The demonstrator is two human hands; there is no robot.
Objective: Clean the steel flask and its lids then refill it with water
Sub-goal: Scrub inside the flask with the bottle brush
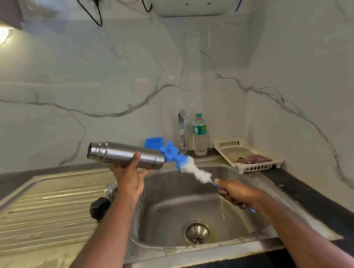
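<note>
Flask [125, 155] lies sideways above the sink's [189, 204] left rim, mouth pointing left, gripped from below by your left hand [130, 178]. Your right hand [237, 194] clasps the bottle brush [183, 161] handle, its bristles just beside the flask's base. One black lid [99, 208] rests on the drainboard [45, 205], near the basin.

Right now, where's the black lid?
In the head view, the black lid sits low and left of centre, on the drainboard at the sink's left rim, just left of the left forearm and below the flask.
</note>
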